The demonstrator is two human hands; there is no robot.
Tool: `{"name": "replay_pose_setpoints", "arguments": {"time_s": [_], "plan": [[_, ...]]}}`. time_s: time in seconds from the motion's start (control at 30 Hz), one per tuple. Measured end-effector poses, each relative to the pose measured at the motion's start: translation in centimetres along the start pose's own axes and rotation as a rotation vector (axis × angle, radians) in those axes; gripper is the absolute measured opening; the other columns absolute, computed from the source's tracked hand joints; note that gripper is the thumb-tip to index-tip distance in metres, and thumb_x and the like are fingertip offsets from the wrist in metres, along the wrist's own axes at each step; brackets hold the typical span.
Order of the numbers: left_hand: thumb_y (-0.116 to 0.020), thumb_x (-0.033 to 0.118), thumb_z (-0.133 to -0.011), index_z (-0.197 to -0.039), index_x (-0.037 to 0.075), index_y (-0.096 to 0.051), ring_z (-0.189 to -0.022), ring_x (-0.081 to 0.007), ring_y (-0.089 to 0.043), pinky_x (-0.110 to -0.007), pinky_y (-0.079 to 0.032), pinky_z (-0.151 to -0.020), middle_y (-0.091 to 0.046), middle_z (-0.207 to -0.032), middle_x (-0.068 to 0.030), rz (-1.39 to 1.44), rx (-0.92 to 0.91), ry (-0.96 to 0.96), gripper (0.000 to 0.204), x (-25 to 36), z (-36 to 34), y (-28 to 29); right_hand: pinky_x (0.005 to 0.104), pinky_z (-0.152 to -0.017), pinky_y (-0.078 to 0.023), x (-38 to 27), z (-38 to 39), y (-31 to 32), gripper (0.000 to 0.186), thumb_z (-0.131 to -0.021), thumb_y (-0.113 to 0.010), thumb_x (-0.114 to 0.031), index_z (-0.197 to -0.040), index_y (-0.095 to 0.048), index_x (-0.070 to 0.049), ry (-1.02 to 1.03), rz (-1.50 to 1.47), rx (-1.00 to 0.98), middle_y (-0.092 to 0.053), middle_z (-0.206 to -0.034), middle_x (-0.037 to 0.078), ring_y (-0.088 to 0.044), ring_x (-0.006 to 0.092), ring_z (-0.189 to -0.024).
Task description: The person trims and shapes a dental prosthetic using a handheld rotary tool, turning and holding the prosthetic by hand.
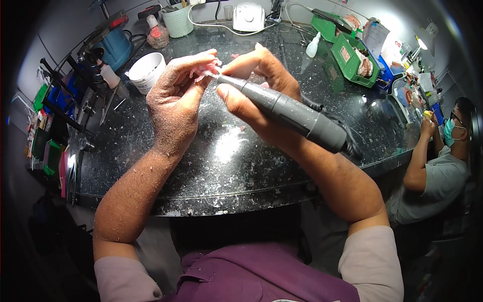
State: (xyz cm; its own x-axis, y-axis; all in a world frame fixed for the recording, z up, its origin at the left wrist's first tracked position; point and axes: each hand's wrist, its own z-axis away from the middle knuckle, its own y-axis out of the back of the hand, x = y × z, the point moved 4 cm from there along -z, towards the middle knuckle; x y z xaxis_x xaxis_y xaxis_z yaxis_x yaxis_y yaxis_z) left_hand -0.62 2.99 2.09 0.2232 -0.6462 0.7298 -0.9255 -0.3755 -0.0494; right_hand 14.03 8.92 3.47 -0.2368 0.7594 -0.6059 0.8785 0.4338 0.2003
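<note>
My left hand [173, 98], dusted with fine pale shavings, pinches a small pink denture-like piece [206, 70] between thumb and fingers. My right hand [269, 69] is wrapped round a black rotary handpiece [297, 116], a thick tapered grinder with its cable trailing from the back end. Its narrow tip points left and meets, or nearly meets, the pink piece; the fingers and glare hide the exact contact. Both hands are raised over the dark speckled bench [226, 176].
Left of my hands stand a white tub [147, 72] and a blue machine [113, 43]. A white control box [248, 17] sits at the back, a dropper bottle [313, 46] and green trays [352, 63] at the right. A masked co-worker [437, 166] sits far right.
</note>
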Motion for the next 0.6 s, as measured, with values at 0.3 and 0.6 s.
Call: {"name": "replay_pose_setpoints", "arguments": {"time_s": [0.3, 0.6], "plan": [[-0.062, -0.009, -0.09, -0.111, -0.001, -0.063, -0.105, -0.0149, -0.064, -0.028, -0.05, -0.096, -0.067, -0.113, -0.0111, -0.059, 0.009, 0.053, 0.023, 0.22, 0.05, -0.19, 0.0423, -0.114, -0.03, 0.03, -0.02, 0.44, 0.029, -0.079, -0.076, -0.012, -0.105, -0.062, -0.008, 0.131, 0.193, -0.068, -0.066, -0.094, 0.003, -0.062, 0.0111, -0.093], [-0.064, -0.003, -0.091, -0.109, -0.003, -0.062, -0.102, -0.0166, -0.066, -0.028, -0.052, -0.092, -0.068, -0.108, -0.0135, -0.03, 0.026, 0.162, 0.018, 0.15, 0.38, -0.33, 0.0577, -0.115, -0.02, -0.78, -0.13, 0.29, 0.027, -0.075, -0.078, -0.011, -0.098, -0.064, -0.01, 0.349, 0.26, -0.023, -0.065, -0.099, 0.006, -0.064, 0.0163, -0.093]]}}
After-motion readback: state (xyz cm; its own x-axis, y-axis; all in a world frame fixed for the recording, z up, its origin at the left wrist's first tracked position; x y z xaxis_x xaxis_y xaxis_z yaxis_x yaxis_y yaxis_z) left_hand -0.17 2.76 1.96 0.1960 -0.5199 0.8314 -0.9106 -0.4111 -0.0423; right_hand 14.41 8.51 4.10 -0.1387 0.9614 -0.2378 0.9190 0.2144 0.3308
